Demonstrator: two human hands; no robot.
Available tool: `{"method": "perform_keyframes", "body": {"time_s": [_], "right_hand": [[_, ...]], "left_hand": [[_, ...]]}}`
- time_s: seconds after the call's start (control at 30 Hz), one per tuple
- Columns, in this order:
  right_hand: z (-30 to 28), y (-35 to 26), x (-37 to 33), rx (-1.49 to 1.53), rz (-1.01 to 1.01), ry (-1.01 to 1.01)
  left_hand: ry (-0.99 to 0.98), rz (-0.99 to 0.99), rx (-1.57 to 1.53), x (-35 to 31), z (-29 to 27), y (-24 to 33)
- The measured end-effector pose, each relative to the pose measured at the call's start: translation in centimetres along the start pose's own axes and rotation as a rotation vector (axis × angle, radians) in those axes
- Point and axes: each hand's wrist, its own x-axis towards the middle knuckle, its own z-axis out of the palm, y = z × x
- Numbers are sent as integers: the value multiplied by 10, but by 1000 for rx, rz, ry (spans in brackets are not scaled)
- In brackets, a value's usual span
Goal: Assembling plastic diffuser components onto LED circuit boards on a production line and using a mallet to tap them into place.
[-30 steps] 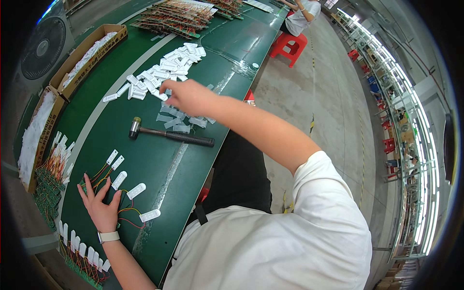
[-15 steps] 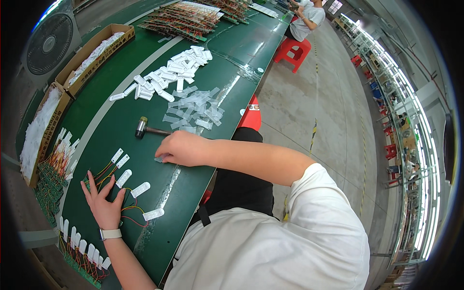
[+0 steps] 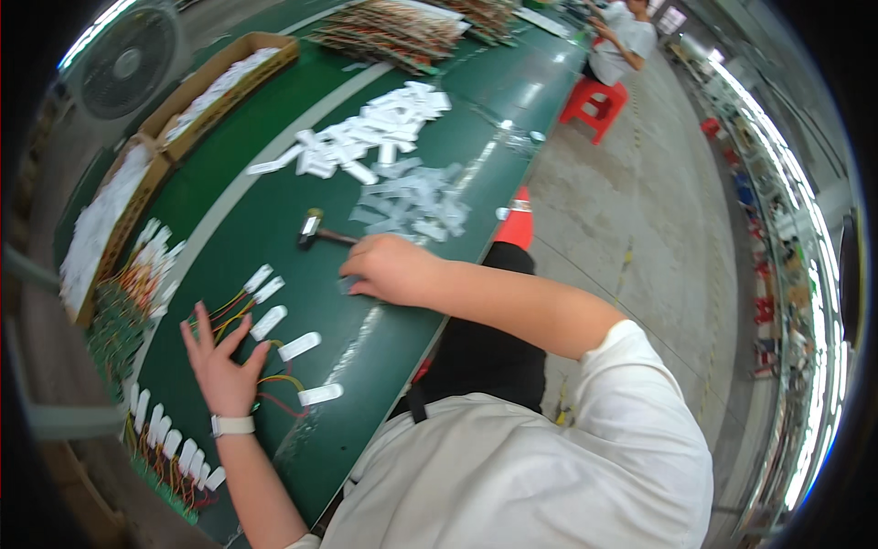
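Observation:
My left hand (image 3: 227,371), with a watch on its wrist, rests with fingers spread over the near end of the green table. Several white plastic pieces with rounded ends (image 3: 300,345) fan out beside it on red and yellow wires; what the wires join under the hand is mostly hidden. My right hand (image 3: 395,268) is closed in a pinch low over the tabletop, with a small translucent plastic piece (image 3: 347,285) at its fingertips. Just beyond it lies a small hammer (image 3: 311,227), its handle running toward that hand. A pile of clear plastic strips (image 3: 412,203) sits farther off.
Loose white plastic pieces (image 3: 375,126) are heaped beyond the strips. Cardboard boxes (image 3: 233,90) of white parts line the left side, near a fan (image 3: 128,62). Wired green boards (image 3: 123,325) lie at left, with stacked boards (image 3: 393,37) far back. Another person (image 3: 622,41) sits beyond.
The whole view has shifted, so the table and both hands appear farther right. Both hands keep nearly the same pose and place on the table.

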Motion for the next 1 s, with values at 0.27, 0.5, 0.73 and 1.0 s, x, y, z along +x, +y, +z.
{"method": "perform_keyframes", "body": {"time_s": [0.27,0.5,0.73,1.0], "right_hand": [[-18,-12,19,123,57,39],[1,-24,39,152,67,38],[4,-27,47,222,157,-60],[17,-37,62,210,103,60]], "left_hand": [[19,-10,-23,0,5,2],[9,-53,-40,-1,0,6],[-12,-85,-46,-2,-1,4],[-30,-96,-48,3,-2,7]]}}
